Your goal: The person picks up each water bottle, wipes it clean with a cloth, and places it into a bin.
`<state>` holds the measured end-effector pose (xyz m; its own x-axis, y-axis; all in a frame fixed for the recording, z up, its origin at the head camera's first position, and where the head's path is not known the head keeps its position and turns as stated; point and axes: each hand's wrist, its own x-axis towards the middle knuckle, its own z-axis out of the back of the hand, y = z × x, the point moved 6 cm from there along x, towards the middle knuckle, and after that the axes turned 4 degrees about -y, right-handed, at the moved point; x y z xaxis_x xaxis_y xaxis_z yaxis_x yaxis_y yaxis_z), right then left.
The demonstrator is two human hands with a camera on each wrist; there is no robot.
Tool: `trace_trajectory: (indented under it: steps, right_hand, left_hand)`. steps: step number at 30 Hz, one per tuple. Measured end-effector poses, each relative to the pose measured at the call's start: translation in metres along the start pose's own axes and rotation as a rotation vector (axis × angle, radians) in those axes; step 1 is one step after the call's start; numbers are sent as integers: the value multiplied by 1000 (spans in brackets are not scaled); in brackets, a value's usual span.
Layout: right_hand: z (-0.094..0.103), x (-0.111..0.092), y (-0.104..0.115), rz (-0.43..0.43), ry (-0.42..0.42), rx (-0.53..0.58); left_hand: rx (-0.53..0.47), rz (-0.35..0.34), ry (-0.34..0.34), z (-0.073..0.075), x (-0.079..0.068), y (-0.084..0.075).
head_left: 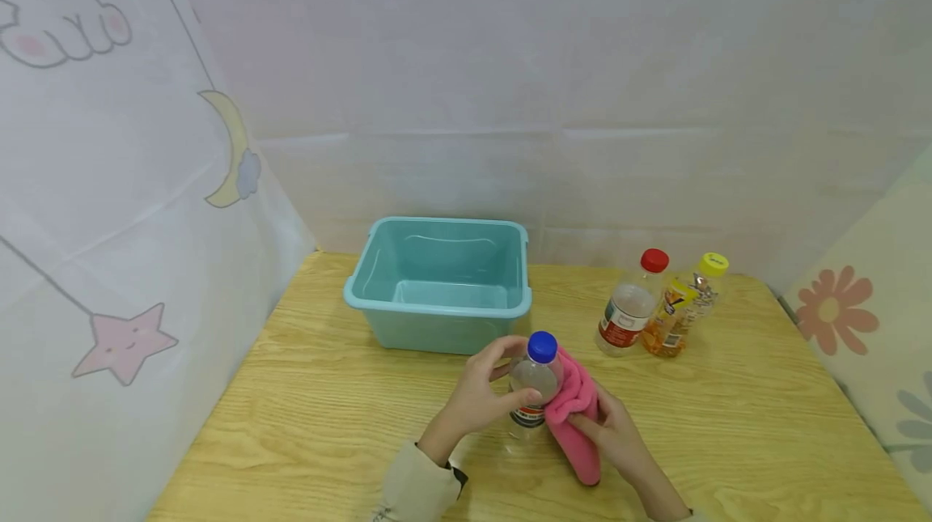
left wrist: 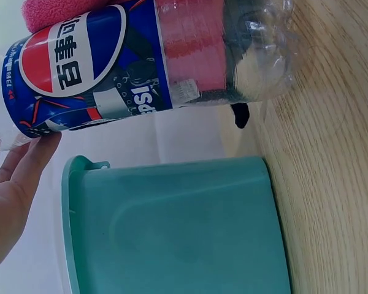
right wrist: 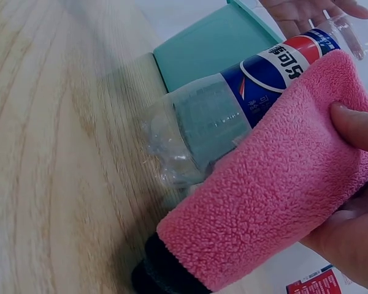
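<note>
A clear plastic Pepsi bottle (head_left: 534, 383) with a blue cap stands upright on the table, its blue label showing in the left wrist view. My left hand (head_left: 476, 394) holds it by the upper part, thumb in front and fingers around the far side. Against the bottle's right side lies a folded pink towel (head_left: 577, 425), fluffy, with a dark lower edge. My right hand (head_left: 615, 435) grips this towel, thumb pressing its near face in the right wrist view. Part of the bottle is hidden behind the towel there.
A teal plastic tub (head_left: 437, 328) sits just behind the bottle, to the left. At the back right stand a red-capped bottle (head_left: 629, 311), an orange-labelled bottle (head_left: 666, 328) and a yellow cap (head_left: 713, 264) on a clear bottle. A pale curtain (head_left: 451, 101) hangs behind the wooden table (head_left: 306, 425).
</note>
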<state>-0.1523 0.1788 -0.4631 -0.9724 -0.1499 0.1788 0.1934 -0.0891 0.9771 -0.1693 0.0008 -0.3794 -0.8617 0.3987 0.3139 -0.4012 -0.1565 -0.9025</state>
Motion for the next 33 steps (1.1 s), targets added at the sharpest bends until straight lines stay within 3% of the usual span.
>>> trace_trajectory:
  steps: [3,6,10,14,23,33]
  right_hand:
    - [2,-1,1,-11,-15,-20]
    - [3,-3,1,-33,-41,-55]
    - [6,-3,3,-43,-81,-100]
    - [9,-4,7,-16,-113,-142]
    - [18,-6,17,8,-165,-180]
    - [24,-8,38,188,-168,-172]
  left_hand:
    - [-6,-40,-8,0,1,-3]
    - [12,-130,-27,2,0,-8]
    - [46,-196,-46,0,1,4]
    - [66,-193,-41,-2,2,19]
    - [54,-142,-11,-2,3,24]
    - [31,-158,2,-1,3,25]
